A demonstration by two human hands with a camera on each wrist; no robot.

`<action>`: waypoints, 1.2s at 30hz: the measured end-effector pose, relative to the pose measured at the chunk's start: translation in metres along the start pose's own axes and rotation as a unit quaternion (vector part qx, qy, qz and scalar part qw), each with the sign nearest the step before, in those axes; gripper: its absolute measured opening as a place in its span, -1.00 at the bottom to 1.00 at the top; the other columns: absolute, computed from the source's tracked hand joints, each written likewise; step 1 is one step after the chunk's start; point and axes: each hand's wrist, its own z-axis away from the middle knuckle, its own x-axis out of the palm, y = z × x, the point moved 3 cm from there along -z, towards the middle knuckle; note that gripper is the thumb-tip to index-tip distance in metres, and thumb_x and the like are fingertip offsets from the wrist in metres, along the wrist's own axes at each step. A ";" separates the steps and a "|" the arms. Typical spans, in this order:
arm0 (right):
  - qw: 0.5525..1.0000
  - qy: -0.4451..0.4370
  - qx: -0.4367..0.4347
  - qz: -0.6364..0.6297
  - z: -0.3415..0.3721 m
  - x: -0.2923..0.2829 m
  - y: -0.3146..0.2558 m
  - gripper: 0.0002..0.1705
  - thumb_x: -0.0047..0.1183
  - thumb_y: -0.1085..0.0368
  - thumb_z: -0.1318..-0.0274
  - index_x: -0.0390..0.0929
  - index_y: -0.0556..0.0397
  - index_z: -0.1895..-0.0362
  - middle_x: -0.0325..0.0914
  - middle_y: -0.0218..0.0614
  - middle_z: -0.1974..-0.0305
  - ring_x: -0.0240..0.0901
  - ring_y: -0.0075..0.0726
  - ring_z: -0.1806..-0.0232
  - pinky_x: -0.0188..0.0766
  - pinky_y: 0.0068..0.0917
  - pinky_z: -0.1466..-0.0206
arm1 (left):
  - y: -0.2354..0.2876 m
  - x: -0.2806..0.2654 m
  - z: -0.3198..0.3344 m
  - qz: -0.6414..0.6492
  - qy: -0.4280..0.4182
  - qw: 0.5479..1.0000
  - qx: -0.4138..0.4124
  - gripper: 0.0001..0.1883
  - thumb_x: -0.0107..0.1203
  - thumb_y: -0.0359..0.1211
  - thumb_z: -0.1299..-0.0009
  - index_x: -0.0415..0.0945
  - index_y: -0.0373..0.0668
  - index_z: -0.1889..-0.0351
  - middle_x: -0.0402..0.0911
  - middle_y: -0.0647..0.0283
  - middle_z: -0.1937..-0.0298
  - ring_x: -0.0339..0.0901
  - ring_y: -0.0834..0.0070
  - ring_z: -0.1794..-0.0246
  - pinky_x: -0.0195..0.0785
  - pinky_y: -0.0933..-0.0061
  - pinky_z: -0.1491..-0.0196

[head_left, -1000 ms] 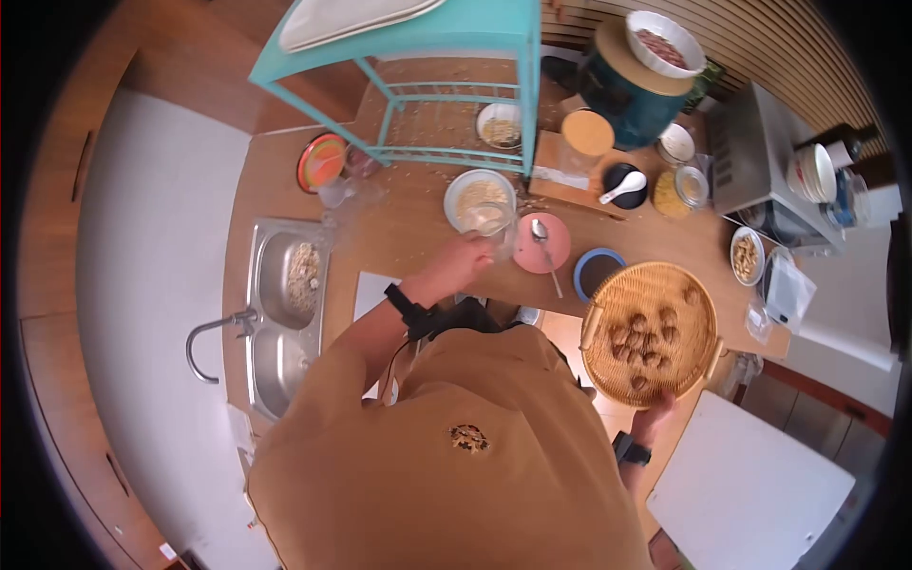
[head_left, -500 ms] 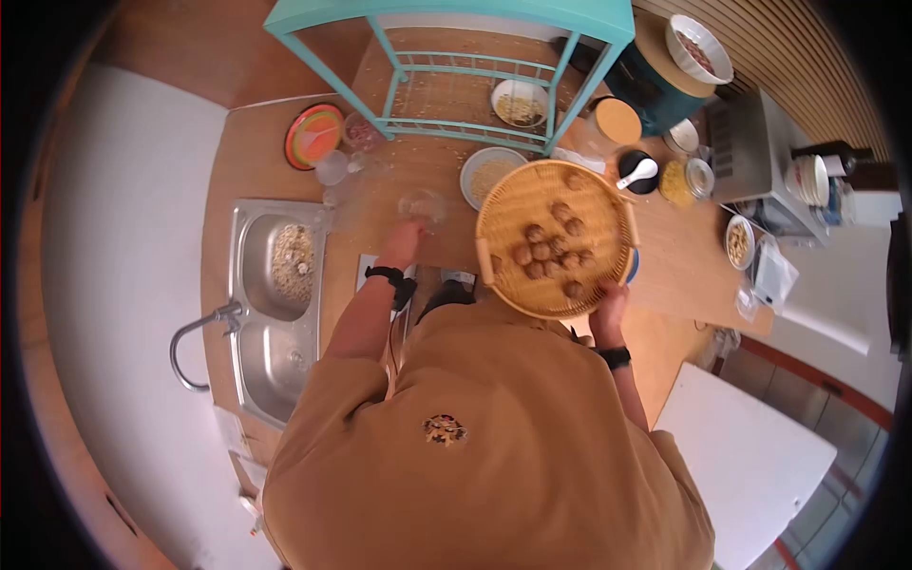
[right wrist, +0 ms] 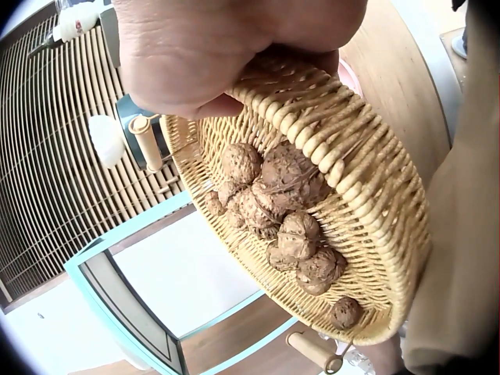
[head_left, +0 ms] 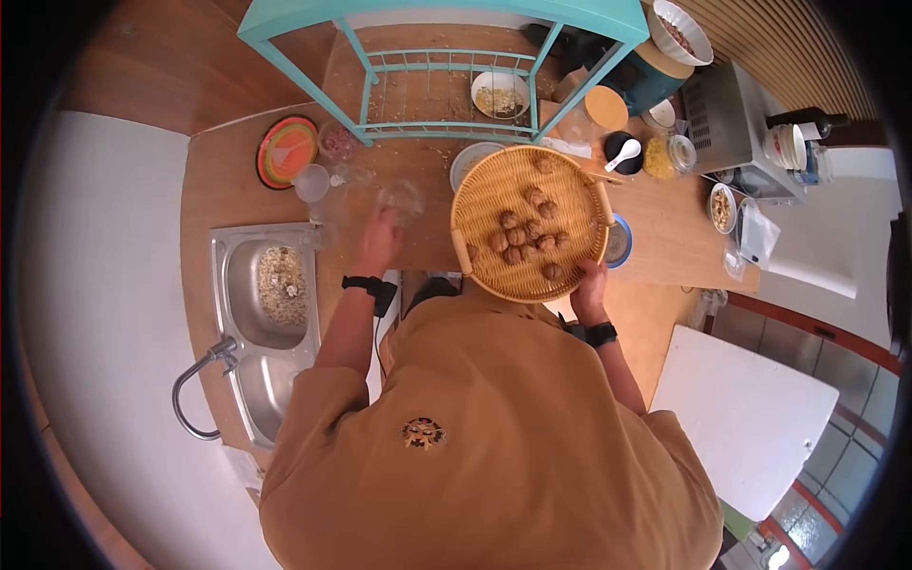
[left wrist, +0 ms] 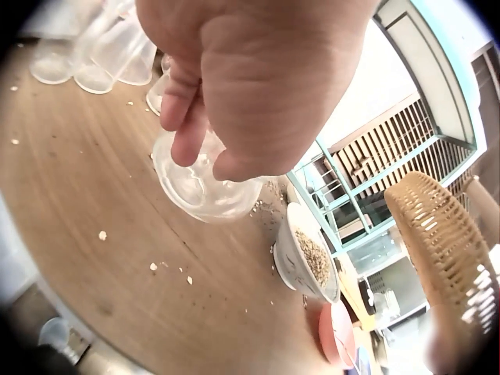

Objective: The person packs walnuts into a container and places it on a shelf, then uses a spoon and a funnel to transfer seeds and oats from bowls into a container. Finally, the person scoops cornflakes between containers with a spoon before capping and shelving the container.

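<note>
My right hand (head_left: 591,285) grips the rim of a round wicker basket (head_left: 484,180), its thumb inside the rim in the right wrist view. Several walnuts (right wrist: 297,234) lie in a cluster in the basket, which has wooden side handles. Left of the basket, my left hand (head_left: 383,237) pinches the rim of a clear round bowl (left wrist: 207,195), low over the wooden counter. A white bowl of oat flakes (left wrist: 301,262) stands beside it, partly hidden by the basket in the head view.
A double sink (head_left: 269,375) with flakes in one basin lies left. Clear cups (head_left: 312,182) and a colourful plate (head_left: 275,157) stand behind. A turquoise rack (head_left: 446,133) spans the back; jars (head_left: 657,157) and a microwave (head_left: 708,123) are right.
The basket has come leftward from the right side, now overlapping the oat bowl and hiding the pink plate. My left hand has carried the clear bowl left, away from the oat bowl.
</note>
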 end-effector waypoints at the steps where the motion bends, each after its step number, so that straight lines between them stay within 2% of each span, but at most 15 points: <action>1: 0.999 -0.004 -0.026 0.026 -0.001 -0.004 0.004 -0.81 -0.15 0.42 0.09 0.44 0.25 0.37 0.44 -0.24 0.30 0.34 -0.33 0.28 0.34 -0.45 0.20 | -0.001 0.000 0.003 -0.015 0.022 1.000 0.005 -0.68 0.10 -0.48 -0.15 0.47 -0.18 0.09 0.46 0.00 0.03 0.52 0.01 0.24 0.42 0.15 0.17; 3: 0.994 -0.018 -0.072 0.086 -0.001 -0.012 0.012 -0.83 -0.16 0.41 0.06 0.43 0.27 0.42 0.44 -0.19 0.29 0.36 -0.31 0.25 0.36 -0.43 0.17 | -0.002 0.002 0.005 -0.031 0.045 0.998 0.008 -0.67 0.11 -0.49 -0.14 0.47 -0.17 0.08 0.43 0.02 0.00 0.52 0.03 0.21 0.43 0.17 0.15; 7: 1.000 0.019 0.004 0.021 0.011 0.005 -0.013 -0.76 -0.15 0.38 0.07 0.42 0.25 0.28 0.46 -0.25 0.25 0.36 -0.32 0.20 0.36 -0.44 0.13 | 0.015 -0.016 -0.003 -0.003 0.085 0.995 0.045 -0.73 0.11 -0.47 -0.17 0.49 -0.19 0.13 0.45 0.05 0.07 0.51 0.12 0.22 0.44 0.25 0.15; 9: 0.992 0.007 -0.079 0.099 0.010 -0.003 -0.016 -0.75 -0.15 0.39 0.07 0.43 0.25 0.26 0.49 -0.30 0.30 0.40 -0.36 0.29 0.37 -0.47 0.19 | 0.032 -0.007 -0.013 0.019 0.100 0.992 0.079 -0.76 0.11 -0.46 -0.20 0.49 -0.20 0.15 0.45 0.08 0.10 0.52 0.18 0.24 0.44 0.31 0.17; 11: 0.999 0.040 -0.032 0.012 0.010 0.000 -0.019 -0.74 -0.15 0.40 0.12 0.45 0.23 0.27 0.47 -0.33 0.31 0.38 -0.38 0.26 0.36 -0.49 0.21 | 0.065 -0.036 -0.023 0.225 0.043 0.967 -0.112 -0.83 0.09 -0.44 -0.27 0.49 -0.22 0.18 0.46 0.10 0.15 0.49 0.32 0.22 0.42 0.43 0.20; 12: 0.999 0.028 -0.026 0.028 0.005 -0.003 -0.015 -0.71 -0.14 0.39 0.13 0.44 0.23 0.24 0.47 -0.33 0.31 0.37 -0.39 0.24 0.34 -0.49 0.15 | 0.093 -0.055 -0.032 0.229 0.037 0.967 -0.107 -0.83 0.09 -0.44 -0.27 0.49 -0.22 0.18 0.46 0.10 0.15 0.49 0.32 0.22 0.42 0.43 0.20; 15: 0.985 -0.012 -0.120 0.127 0.003 0.002 -0.024 -0.67 -0.15 0.39 0.14 0.44 0.24 0.21 0.48 -0.33 0.32 0.35 -0.40 0.25 0.33 -0.50 0.14 | 0.181 -0.075 -0.048 0.232 -0.066 0.960 0.143 -0.83 0.07 -0.41 -0.33 0.47 -0.24 0.14 0.46 0.10 0.20 0.47 0.38 0.21 0.39 0.44 0.22; 18: 0.998 -0.020 -0.031 0.059 -0.003 0.017 -0.027 -0.66 -0.16 0.41 0.15 0.44 0.24 0.21 0.48 -0.34 0.31 0.34 -0.42 0.26 0.33 -0.50 0.18 | 0.227 -0.062 -0.070 0.124 -0.028 0.946 0.298 -0.77 0.04 -0.44 -0.31 0.44 -0.26 0.07 0.45 0.00 0.20 0.47 0.15 0.18 0.40 0.27 0.19; 20: 0.980 -0.058 -0.116 0.150 -0.010 0.017 -0.022 -0.69 -0.15 0.39 0.15 0.45 0.26 0.25 0.48 -0.27 0.33 0.35 -0.34 0.29 0.33 -0.43 0.20 | 0.235 -0.040 -0.090 0.081 -0.059 0.957 0.274 -0.75 0.03 -0.44 -0.30 0.43 -0.27 0.06 0.44 -0.06 0.18 0.47 0.08 0.18 0.40 0.21 0.19; 24: 0.967 -0.041 -0.098 0.231 -0.021 0.010 -0.011 -0.72 -0.12 0.34 0.13 0.46 0.29 0.32 0.47 -0.12 0.33 0.36 -0.17 0.32 0.33 -0.33 0.21 | 0.236 -0.006 -0.105 -0.056 -0.162 0.967 0.191 -0.71 0.01 -0.45 -0.26 0.39 -0.26 0.04 0.46 -0.16 0.21 0.50 0.01 0.23 0.41 0.09 0.25; 25: 0.965 -0.039 -0.111 0.236 -0.020 0.012 -0.010 -0.73 -0.12 0.33 0.12 0.47 0.29 0.35 0.46 -0.08 0.33 0.36 -0.13 0.33 0.33 -0.30 0.21 | 0.231 -0.001 -0.105 -0.044 -0.113 0.969 0.216 -0.70 0.00 -0.44 -0.23 0.39 -0.24 0.05 0.50 -0.15 0.30 0.52 -0.01 0.31 0.42 0.07 0.28; 28: 0.959 -0.057 -0.116 0.251 -0.019 0.015 -0.010 -0.72 -0.13 0.32 0.12 0.46 0.31 0.36 0.47 -0.09 0.36 0.36 -0.16 0.33 0.34 -0.31 0.24 | 0.230 -0.002 -0.106 -0.065 -0.121 0.974 0.182 -0.72 -0.03 -0.44 -0.25 0.41 -0.24 0.06 0.54 -0.06 0.45 0.55 0.03 0.39 0.42 0.10 0.37; 33: 0.930 -0.099 -0.156 0.319 -0.021 0.029 -0.017 -0.73 -0.14 0.33 0.13 0.45 0.31 0.38 0.48 -0.11 0.36 0.37 -0.16 0.33 0.33 -0.32 0.23 | 0.207 0.006 -0.113 -0.071 -0.082 0.977 0.182 -0.71 -0.10 -0.46 -0.28 0.38 -0.31 0.03 0.55 0.04 0.54 0.56 0.09 0.46 0.40 0.15 0.42; 35: 0.977 -0.082 -0.070 0.182 -0.023 0.039 -0.018 -0.73 -0.14 0.33 0.14 0.44 0.32 0.40 0.47 -0.11 0.37 0.36 -0.16 0.34 0.33 -0.34 0.22 | 0.201 0.010 -0.113 -0.076 -0.096 0.982 0.146 -0.70 -0.06 -0.47 -0.26 0.38 -0.33 0.03 0.55 0.03 0.54 0.56 0.10 0.47 0.39 0.14 0.42; 36: 0.966 -0.074 -0.088 0.230 -0.020 0.042 -0.023 -0.72 -0.14 0.34 0.14 0.45 0.33 0.38 0.47 -0.10 0.37 0.34 -0.15 0.34 0.32 -0.34 0.20 | 0.196 0.010 -0.114 -0.076 -0.095 0.982 0.143 -0.70 -0.06 -0.47 -0.26 0.38 -0.33 0.03 0.55 0.03 0.54 0.56 0.10 0.47 0.39 0.14 0.42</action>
